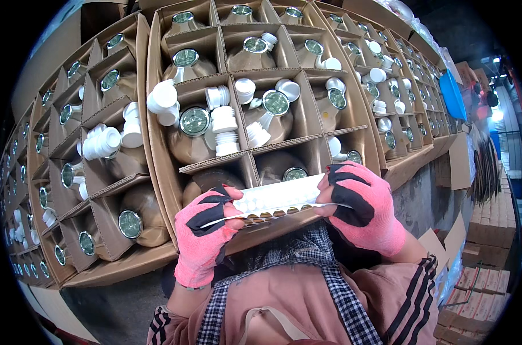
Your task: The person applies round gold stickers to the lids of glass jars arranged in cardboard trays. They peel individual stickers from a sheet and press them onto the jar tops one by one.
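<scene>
Between my two hands I hold a white sheet of round gold stickers [281, 194], bent so that its gold-dotted side shows along the lower edge. My left hand [206, 233], in a pink and black glove with bare fingertips, pinches its left end. The right hand [361, 207], gloved alike, grips the other end between thumb and fingers. Just beyond the sheet stands a cardboard box [163, 213] with dividers. Its cells hold round bronze-coloured glass flasks [186, 146] with shiny silvery mouths. White ribbed plastic stoppers [224, 119] lie among the flasks, several bunched in the middle cells.
More divided boxes of flasks extend left [114, 250] and right [410, 158]. A blue plastic object [452, 95] hangs at the right row's far edge. Stacked cartons [479, 287] and loose cardboard flaps [460, 161] stand on the right. A person in red [476, 95] is further back.
</scene>
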A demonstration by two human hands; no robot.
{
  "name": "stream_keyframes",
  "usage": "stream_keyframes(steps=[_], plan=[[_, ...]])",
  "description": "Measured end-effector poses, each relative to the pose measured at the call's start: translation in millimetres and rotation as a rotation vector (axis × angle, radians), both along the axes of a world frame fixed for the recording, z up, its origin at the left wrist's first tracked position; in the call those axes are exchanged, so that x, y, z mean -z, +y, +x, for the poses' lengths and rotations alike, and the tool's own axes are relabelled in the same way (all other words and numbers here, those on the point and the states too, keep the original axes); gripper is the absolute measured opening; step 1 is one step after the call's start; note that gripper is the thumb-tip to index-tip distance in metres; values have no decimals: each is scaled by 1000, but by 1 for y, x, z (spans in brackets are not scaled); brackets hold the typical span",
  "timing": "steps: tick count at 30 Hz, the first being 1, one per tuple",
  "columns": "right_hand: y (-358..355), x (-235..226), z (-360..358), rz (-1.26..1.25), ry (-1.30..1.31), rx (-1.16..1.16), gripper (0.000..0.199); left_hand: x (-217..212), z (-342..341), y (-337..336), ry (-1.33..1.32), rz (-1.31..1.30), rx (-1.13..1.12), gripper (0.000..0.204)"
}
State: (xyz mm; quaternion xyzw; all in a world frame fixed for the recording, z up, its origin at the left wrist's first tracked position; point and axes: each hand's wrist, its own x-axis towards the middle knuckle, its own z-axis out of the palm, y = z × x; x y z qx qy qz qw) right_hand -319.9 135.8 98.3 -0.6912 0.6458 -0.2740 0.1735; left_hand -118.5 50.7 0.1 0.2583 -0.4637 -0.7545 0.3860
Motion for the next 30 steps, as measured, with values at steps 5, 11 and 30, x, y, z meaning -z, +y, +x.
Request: stream_keyframes(steps=[5, 11, 30], plan=[[-1, 0, 4, -226, 208, -74, 24, -2, 0, -2, -16, 26, 37, 21], [2, 1, 1, -290, 375, -205, 26, -4, 1, -1, -35, 75, 11, 18], [-85, 39, -50, -3, 270, -30, 13, 1, 3, -7, -36, 135, 284, 17]])
